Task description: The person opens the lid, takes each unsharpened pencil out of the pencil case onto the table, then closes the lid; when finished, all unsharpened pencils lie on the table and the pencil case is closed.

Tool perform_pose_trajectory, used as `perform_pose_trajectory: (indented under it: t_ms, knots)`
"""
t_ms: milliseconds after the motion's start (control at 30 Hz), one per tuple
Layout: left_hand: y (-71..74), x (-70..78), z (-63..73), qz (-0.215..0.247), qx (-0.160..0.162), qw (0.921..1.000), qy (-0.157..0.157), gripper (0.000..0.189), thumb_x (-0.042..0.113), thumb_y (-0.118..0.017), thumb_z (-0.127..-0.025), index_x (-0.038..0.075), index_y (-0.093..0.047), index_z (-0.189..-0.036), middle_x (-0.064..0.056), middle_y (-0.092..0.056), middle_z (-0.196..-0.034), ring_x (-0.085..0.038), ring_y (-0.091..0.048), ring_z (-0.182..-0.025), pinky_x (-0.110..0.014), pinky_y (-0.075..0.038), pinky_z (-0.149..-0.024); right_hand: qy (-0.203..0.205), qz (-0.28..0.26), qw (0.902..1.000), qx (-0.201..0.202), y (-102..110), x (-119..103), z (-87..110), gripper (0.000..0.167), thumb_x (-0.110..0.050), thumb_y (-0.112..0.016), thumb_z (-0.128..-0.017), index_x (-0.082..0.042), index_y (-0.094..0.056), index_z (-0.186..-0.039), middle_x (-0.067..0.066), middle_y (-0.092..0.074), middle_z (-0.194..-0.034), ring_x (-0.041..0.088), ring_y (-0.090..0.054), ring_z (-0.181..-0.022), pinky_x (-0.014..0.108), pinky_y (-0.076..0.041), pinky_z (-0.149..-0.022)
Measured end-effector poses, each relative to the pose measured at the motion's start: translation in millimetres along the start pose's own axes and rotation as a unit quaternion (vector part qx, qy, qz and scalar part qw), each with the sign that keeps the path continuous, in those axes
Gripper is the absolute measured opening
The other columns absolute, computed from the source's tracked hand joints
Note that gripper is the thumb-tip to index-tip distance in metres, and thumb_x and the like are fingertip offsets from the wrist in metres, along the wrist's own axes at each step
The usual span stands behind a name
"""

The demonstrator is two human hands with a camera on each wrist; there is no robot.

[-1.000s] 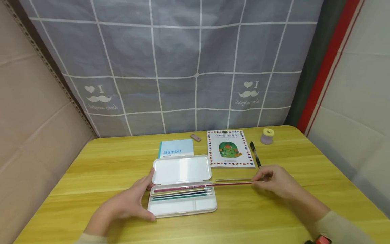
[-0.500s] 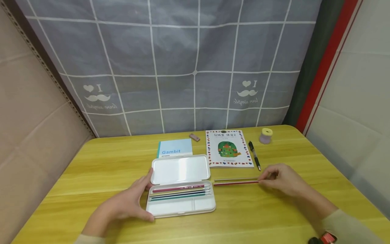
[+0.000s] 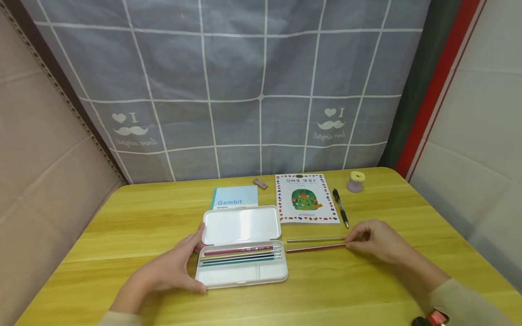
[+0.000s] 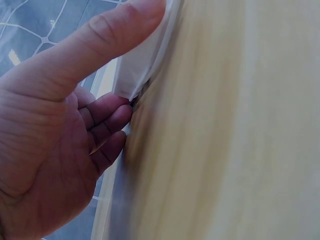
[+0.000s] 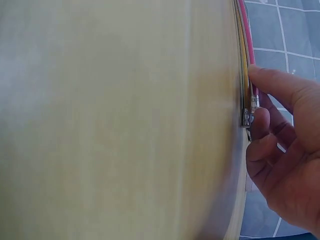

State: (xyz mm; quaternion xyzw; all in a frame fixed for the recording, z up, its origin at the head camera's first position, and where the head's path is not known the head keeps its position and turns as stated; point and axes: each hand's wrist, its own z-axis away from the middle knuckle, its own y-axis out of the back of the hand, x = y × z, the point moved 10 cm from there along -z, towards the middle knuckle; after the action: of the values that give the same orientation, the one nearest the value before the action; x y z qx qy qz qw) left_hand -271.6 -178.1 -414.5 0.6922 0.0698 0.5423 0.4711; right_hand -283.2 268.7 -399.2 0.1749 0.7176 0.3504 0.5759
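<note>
An open white pencil case (image 3: 228, 276) lies on the table, its lid (image 3: 261, 226) folded back. Several pencils (image 3: 240, 258) lie in its rear compartment. My left hand (image 3: 171, 269) holds the case's left end, thumb at the front corner and fingers behind; the left wrist view shows the thumb (image 4: 115, 35) on the white edge. Right of the case, my right hand (image 3: 377, 242) pinches the right end of a red pencil (image 3: 316, 248). A gold-coloured pencil (image 3: 316, 240) lies just behind it. In the right wrist view, thumb and fingers are at the pencils' metal-banded ends.
Behind the case is a blue-and-white Gambit notebook (image 3: 235, 196), partly hidden by the lid. A pink eraser (image 3: 260, 184), a picture book (image 3: 307, 199), a black pen (image 3: 340, 208) and a yellow-topped purple container (image 3: 355, 182) stand or lie farther back. A grey curtain (image 3: 236, 122) hangs behind the table.
My right hand has drawn the red pencil rightward, away from over the case. Its left tip has since swung toward the front, widening the gap to the gold pencil. My left hand stays put.
</note>
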Motion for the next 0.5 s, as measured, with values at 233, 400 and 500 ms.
perform_pose_trajectory:
  t_ms: [233,400,500]
  knots:
    - [1.2,-1.8,-2.0,-0.008,0.003,1.0,-0.002,0.148,0.052,-0.096,-0.067,0.003,0.002,-0.167,0.006,-0.055,-0.127,-0.012,-0.049,-0.121,-0.012,-0.023,-0.111,-0.004,0.018,0.9998,0.007,0.0,3.2,0.0,0.006,-0.017,-0.086,-0.087,-0.015,-0.082,-0.09,-0.004,-0.075,-0.092,0.002,-0.055,-0.071,0.024,-0.047,-0.062]
    - [1.4,-2.6,-2.3,-0.013,0.001,0.9999,0.001,0.148,0.053,-0.096,-0.067,0.004,0.002,-0.167,0.006,-0.055,-0.128,-0.013,-0.049,-0.122,-0.013,-0.024,-0.112,0.01,0.041,0.999,0.014,0.0,1.2,-1.4,0.005,-0.014,-0.086,-0.086,-0.017,-0.082,-0.087,-0.006,-0.075,-0.09,0.001,-0.055,-0.07,0.024,-0.048,-0.061]
    - [1.6,-2.9,-2.4,-0.017,0.0,0.9999,0.004,0.149,0.054,-0.095,-0.067,0.005,0.003,-0.167,0.007,-0.055,-0.128,-0.013,-0.049,-0.122,-0.014,-0.024,-0.113,0.02,0.06,0.9979,0.013,-0.7,-1.6,-2.6,0.006,-0.013,-0.086,-0.086,-0.017,-0.082,-0.086,-0.007,-0.074,-0.089,0.0,-0.055,-0.07,0.024,-0.049,-0.062]
